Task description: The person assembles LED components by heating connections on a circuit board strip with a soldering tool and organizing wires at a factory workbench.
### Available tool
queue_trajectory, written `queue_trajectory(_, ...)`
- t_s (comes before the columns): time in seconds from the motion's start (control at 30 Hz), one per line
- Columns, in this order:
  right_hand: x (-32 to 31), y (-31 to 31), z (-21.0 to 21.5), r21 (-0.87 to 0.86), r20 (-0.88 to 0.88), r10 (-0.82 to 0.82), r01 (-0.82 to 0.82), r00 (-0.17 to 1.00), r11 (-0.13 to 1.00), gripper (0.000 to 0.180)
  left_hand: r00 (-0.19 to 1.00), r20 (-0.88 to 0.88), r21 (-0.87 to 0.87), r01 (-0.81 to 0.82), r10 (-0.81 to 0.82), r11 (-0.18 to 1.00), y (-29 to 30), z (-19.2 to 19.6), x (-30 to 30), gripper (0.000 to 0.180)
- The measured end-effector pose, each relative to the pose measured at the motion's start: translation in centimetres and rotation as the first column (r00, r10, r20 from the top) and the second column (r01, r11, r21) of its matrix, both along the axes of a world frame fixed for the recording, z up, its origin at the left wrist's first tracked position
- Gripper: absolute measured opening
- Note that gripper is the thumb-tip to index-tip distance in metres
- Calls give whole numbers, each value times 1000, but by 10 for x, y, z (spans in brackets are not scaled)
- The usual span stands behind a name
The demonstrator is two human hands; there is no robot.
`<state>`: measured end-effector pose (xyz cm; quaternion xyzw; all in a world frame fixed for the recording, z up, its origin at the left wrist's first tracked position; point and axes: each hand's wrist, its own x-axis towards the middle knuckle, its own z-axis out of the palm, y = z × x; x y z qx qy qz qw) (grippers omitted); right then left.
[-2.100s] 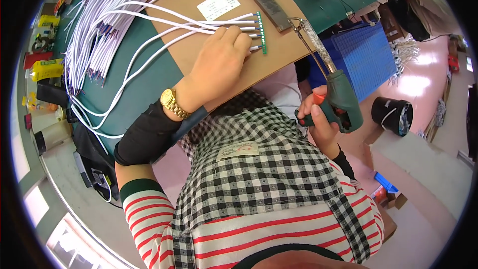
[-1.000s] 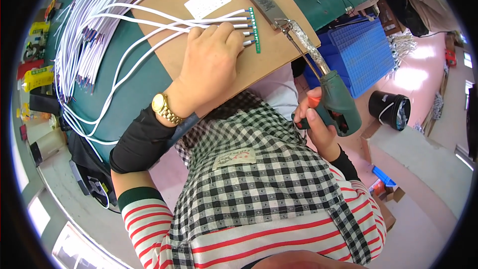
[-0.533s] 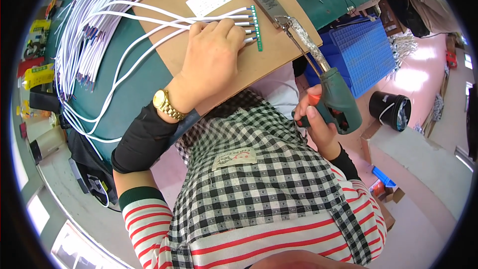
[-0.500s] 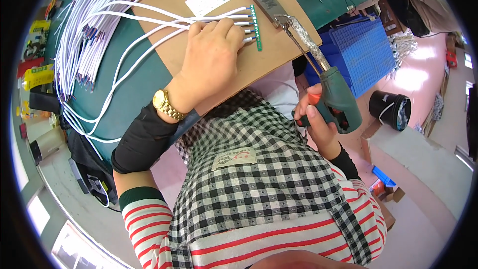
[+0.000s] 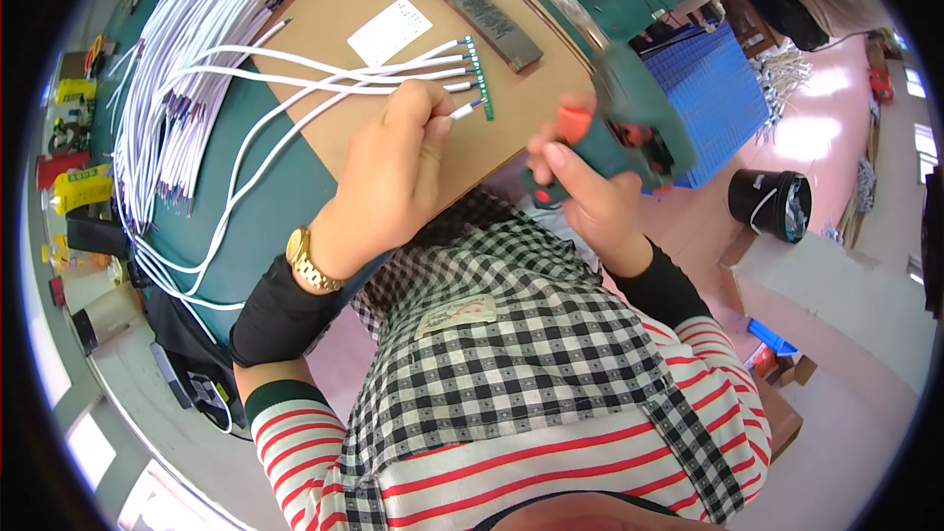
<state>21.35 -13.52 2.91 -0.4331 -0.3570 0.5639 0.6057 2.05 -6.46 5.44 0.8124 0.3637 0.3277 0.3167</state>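
Note:
My left hand point(image 5: 385, 175) rests over the brown board point(image 5: 324, 133), its fingers pinched around a white cable point(image 5: 466, 110) near its stripped end. That end, with a blue wire, meets the narrow green circuit strip point(image 5: 480, 79). Several other white cables point(image 5: 295, 57) run from the left to the same strip. My right hand point(image 5: 602, 205) grips a dark green soldering gun point(image 5: 600, 155) with an orange-red trigger; motion blurs it partly. The gun's long metal barrel point(image 5: 560, 2) points away over the board's far right edge. A dark grey bar point(image 5: 467, 5) lies on the board beyond the strip.
A thick bundle of white cables point(image 5: 211, 49) covers the green table point(image 5: 280, 192) at left. A white label point(image 5: 390, 32) lies on the board. Right of the table are a blue grid-patterned panel point(image 5: 723, 98) and a black bucket point(image 5: 757, 202) on the floor.
The soldering gun has moved up and left, its barrel swinging away from the grey bar's near end. My left hand has shifted down slightly, and the board and strip appear moved left.

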Motion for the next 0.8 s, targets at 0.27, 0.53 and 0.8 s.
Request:
queue_trajectory(0.27, -17, 29, 21, 104, -211, 70, -49, 975, 993, 43, 996, 92, -159, -1, 16, 987, -15, 18, 7, 9)
queue_trajectory(0.53, -18, 27, 22, 126, -295, 95, -60, 951, 990, 42, 969, 247, -462, 102, 18, 881, -15, 19, 5, 7)
queue_trajectory(0.8, -21, 26, 17, 197, -327, 113, -50, 938, 979, 40, 966, 257, -426, 120, -8, 896, -15, 23, 6, 5)
